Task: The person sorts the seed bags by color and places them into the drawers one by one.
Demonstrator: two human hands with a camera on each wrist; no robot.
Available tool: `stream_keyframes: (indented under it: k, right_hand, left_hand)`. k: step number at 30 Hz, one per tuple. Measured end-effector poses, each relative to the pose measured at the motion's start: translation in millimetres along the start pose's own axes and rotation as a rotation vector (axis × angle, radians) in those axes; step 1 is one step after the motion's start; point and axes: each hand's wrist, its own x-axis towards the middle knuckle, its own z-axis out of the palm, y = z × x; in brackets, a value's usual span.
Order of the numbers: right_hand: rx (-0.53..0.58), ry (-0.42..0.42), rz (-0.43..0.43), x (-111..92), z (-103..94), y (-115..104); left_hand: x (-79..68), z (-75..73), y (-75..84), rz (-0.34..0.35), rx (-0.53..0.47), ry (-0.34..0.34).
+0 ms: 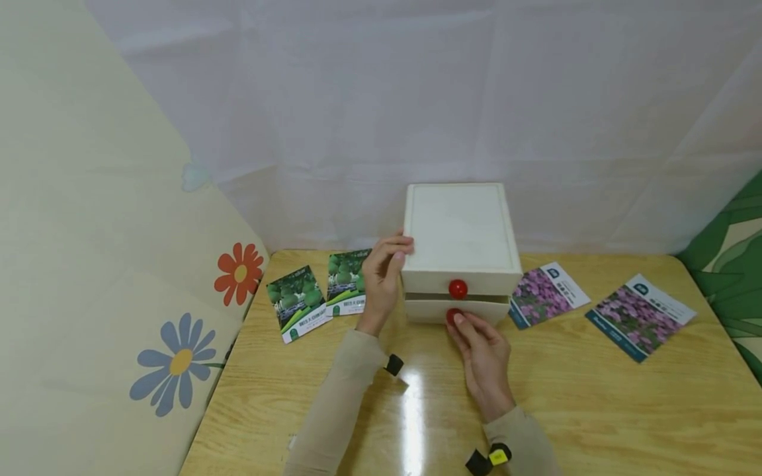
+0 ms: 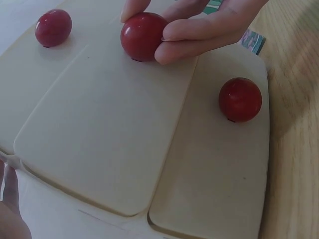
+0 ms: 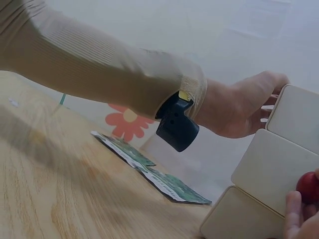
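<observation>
A small white drawer cabinet (image 1: 458,225) has three drawers with red round knobs, seen together in the left wrist view. My right hand (image 1: 488,360) pinches the middle drawer's red knob (image 2: 142,36) between thumb and fingers. The middle drawer (image 1: 428,309) stands a little out, with a dark gap above its front. The top knob (image 1: 458,289) and the bottom knob (image 2: 240,99) are untouched. My left hand (image 1: 383,281) rests against the cabinet's left side near the top front corner, fingers extended along it; in the right wrist view its fingertips are partly hidden behind the cabinet.
Two green-pictured seed packets (image 1: 297,301) lie left of the cabinet, partly overlapping. To its right lie a purple-flower packet (image 1: 544,294) and another such packet (image 1: 643,316). A white cloth (image 1: 357,132) hangs behind the wooden table (image 1: 595,410); a flower-printed wall (image 1: 89,264) borders the left.
</observation>
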Motion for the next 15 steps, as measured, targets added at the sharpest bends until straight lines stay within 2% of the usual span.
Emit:
stream_keyframes:
  k: [15]
  right_hand:
    - [0.028, -0.012, 0.015, -6.5, -2.5, 0.4]
  left_hand:
    - [-1.0, -0.9, -0.9, -0.004, -0.006, 0.0]
